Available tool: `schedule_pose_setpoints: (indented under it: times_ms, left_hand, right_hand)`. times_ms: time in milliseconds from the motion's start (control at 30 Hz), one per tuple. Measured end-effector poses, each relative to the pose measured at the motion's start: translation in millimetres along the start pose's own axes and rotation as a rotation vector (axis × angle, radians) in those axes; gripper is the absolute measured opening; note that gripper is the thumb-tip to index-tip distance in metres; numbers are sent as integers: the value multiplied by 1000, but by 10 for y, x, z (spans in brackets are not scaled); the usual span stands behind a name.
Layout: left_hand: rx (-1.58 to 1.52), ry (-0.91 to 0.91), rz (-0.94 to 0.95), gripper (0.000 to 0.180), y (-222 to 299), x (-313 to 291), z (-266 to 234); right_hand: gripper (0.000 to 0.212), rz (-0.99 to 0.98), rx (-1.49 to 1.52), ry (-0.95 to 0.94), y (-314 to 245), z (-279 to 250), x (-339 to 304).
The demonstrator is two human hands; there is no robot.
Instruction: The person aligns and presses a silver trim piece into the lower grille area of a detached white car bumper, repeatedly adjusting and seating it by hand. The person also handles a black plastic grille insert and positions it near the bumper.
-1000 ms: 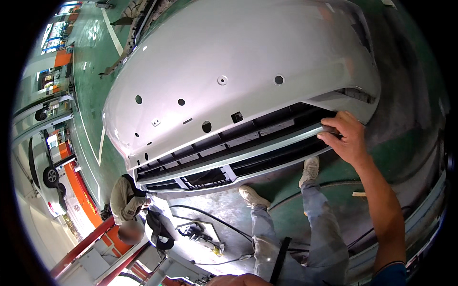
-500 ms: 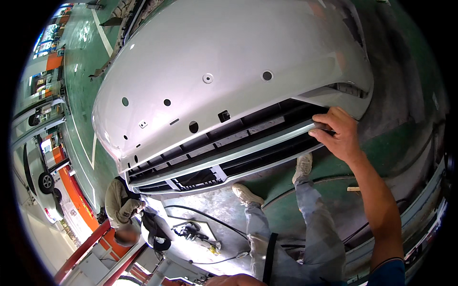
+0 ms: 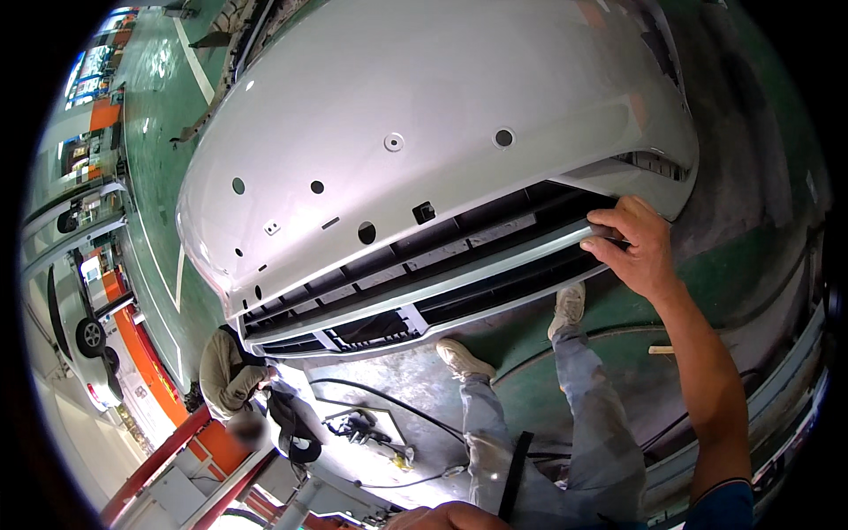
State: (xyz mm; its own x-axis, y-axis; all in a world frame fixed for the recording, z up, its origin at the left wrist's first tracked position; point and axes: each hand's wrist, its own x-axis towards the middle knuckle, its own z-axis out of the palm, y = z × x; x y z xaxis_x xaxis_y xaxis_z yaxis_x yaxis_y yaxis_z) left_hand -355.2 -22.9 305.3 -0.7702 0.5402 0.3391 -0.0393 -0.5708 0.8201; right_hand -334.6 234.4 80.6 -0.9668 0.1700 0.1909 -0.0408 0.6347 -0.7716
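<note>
A large pale silver car bumper (image 3: 459,88) with several round holes fills the upper middle. Along its near side runs a black slatted grille (image 3: 495,216), crossed by a long silver trim strip (image 3: 459,281). My right hand (image 3: 643,243) pinches the right end of that strip between thumb and fingers. At the bottom edge shows only a patch of skin of my left hand (image 3: 446,518); its fingers are out of sight, and whether it holds anything cannot be told.
A person (image 3: 230,380) crouches at the bumper's left end. Beside them lie a black curved item (image 3: 291,431) and a dark tool (image 3: 358,427) on a board. A black hose (image 3: 389,395) crosses the floor near my shoes (image 3: 464,359). A raised car (image 3: 79,327) stands far left.
The whole view has shifted slightly, so the bumper appears a little further right. My right hand keeps its pinch on the strip's end. The crouching person has leaned a little.
</note>
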Motion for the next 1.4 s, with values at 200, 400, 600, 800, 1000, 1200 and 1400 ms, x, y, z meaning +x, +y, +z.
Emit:
schedule_pose_setpoints:
  times_ms: [200,400,600,800,1000,1200,1400]
  left_hand:
    - [-4,3,-2,28,-3,-15,-3]
    - [-15,39,-36,26,18,-31,41]
    - [-91,20,-58,22,4,-32,33]
    - [-204,226,-249,2,-203,-251,-104]
    - [-677,816,-522,15,-773,-760,-302]
    - [-753,837,-564,17,-857,-845,-302]
    - [-612,773,-569,21,-770,-787,-252]
  right_hand:
    - [31,-13,-14,-8,6,-4,0]
    - [30,-2,-13,-6,0,-4,-2]
    - [30,3,-9,1,12,-1,-10]
    - [31,-10,2,-1,-20,9,28]
    - [31,13,6,-4,-24,-9,3]
    - [31,44,28,-1,-15,-7,-10]
    - [31,18,24,2,-18,-10,9]
